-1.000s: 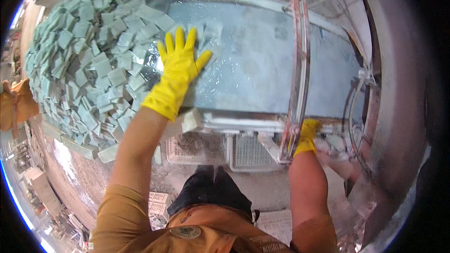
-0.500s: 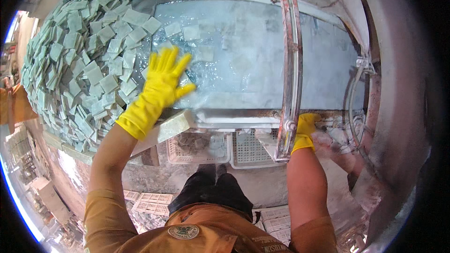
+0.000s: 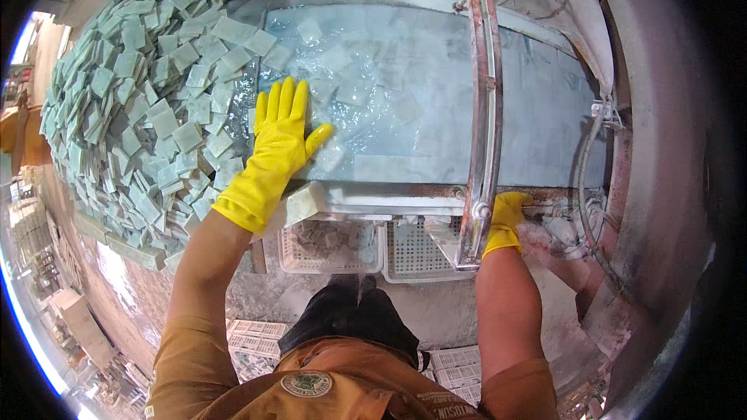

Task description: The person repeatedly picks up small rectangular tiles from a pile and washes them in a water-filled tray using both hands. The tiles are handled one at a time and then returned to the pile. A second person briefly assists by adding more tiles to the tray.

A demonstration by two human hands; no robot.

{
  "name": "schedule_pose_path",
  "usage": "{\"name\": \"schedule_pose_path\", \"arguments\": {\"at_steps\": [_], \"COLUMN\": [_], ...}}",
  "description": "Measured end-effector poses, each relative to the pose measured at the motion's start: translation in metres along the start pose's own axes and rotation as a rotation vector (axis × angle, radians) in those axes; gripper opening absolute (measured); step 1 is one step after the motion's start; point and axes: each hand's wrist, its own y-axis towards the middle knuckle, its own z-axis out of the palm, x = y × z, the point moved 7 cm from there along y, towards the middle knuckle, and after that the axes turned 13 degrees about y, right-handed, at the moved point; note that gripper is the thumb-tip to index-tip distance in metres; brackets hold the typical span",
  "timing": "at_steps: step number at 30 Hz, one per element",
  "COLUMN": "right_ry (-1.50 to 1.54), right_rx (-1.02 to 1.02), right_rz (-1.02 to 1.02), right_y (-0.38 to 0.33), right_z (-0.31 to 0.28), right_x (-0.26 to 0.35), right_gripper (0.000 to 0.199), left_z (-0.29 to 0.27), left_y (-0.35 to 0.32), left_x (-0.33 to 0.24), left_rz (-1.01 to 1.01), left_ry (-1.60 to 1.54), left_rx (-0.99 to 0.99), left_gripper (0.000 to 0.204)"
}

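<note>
My left hand (image 3: pixel 278 140), in a yellow rubber glove, lies flat with fingers spread on the wet grey machine bed (image 3: pixel 537 120), at its left end. Several pale square tiles (image 3: pixel 342 89) lie in the water just right of it. A large heap of pale green-grey square tiles (image 3: pixel 140 117) is piled to its left. My right hand (image 3: pixel 504 218), also in a yellow glove, is closed on a dusty metal fitting (image 3: pixel 548 208) at the bed's front right edge, beside a rusty curved bar (image 3: pixel 484 109) that crosses the bed.
Two white perforated plastic baskets (image 3: pixel 405 253) sit under the bed's front edge, one holding tile pieces. A hose and pipes (image 3: pixel 587 179) run along the right side. White crates (image 3: pixel 253 334) lie on the dusty floor below.
My left hand slid back toward me and to the left, from farther in on the bed to its left end. My right hand stayed on the fitting.
</note>
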Motion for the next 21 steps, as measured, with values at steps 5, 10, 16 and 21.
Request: {"name": "schedule_pose_path", "arguments": {"at_steps": [5, 10, 16, 21], "right_ry": [-0.004, -0.011, -0.027, -0.049], "right_rx": [0.018, 0.038, 0.049, 0.059], "right_rz": [-0.004, 0.001, -0.02, -0.099], "right_y": [-0.002, -0.013, -0.02, -0.038], "right_z": [-0.015, -0.024, -0.04, -0.071], "right_x": [0.003, 0.001, 0.001, 0.004], "right_gripper": [0.049, 0.049, 0.05, 0.05], "left_z": [0.003, 0.002, 0.01, 0.008], "left_y": [-0.014, -0.012, 0.022, 0.03], "left_x": [0.062, 0.0, -0.022, -0.082], "left_rz": [-0.185, 0.004, -0.098, -0.138], "left_ry": [0.133, -0.058, -0.068, -0.052], "left_rx": [0.022, 0.096, 0.038, 0.192], "left_gripper": [0.096, 0.097, 0.096, 0.107]}}
